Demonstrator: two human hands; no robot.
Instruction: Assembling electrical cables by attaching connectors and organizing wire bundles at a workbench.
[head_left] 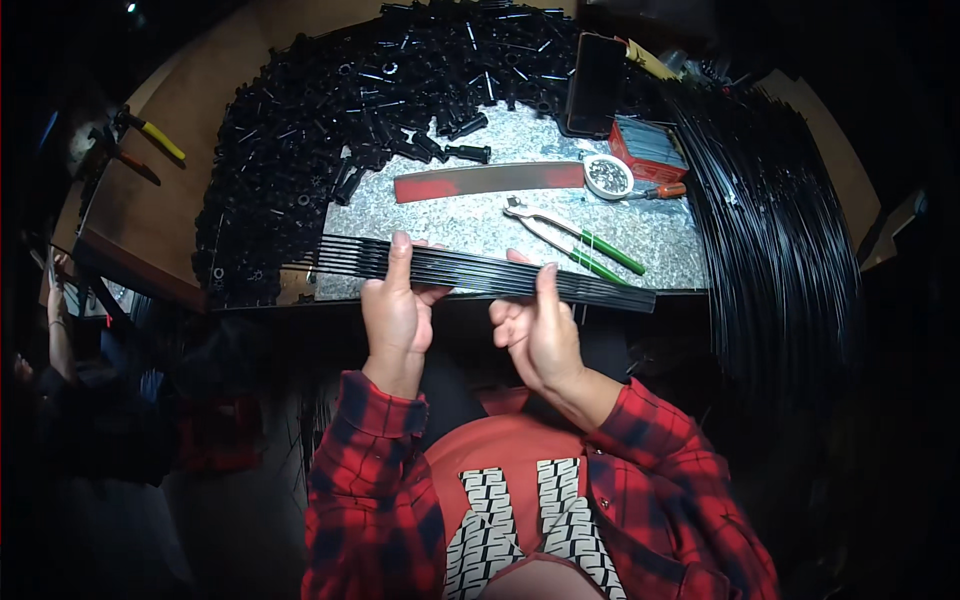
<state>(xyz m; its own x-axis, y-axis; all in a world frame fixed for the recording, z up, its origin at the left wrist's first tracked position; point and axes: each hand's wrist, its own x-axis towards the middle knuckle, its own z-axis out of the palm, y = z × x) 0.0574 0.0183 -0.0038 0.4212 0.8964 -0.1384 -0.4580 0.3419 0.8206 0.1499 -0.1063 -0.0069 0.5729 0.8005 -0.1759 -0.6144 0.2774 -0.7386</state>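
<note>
I hold a flat bundle of several thin black rods level in front of me, above the near edge of a speckled grey worktop. My left hand grips the bundle left of its middle, thumb laid over the top. My right hand grips it right of the middle, thumb up across the rods. The rods fan out slightly past my left hand and stick out to the right beyond my right hand.
A big heap of small black tubular parts curves round the worktop's left and back. On the top lie green-handled pliers, a long red-and-grey strip, a round tin and a red box. Long black rods pile up at the right.
</note>
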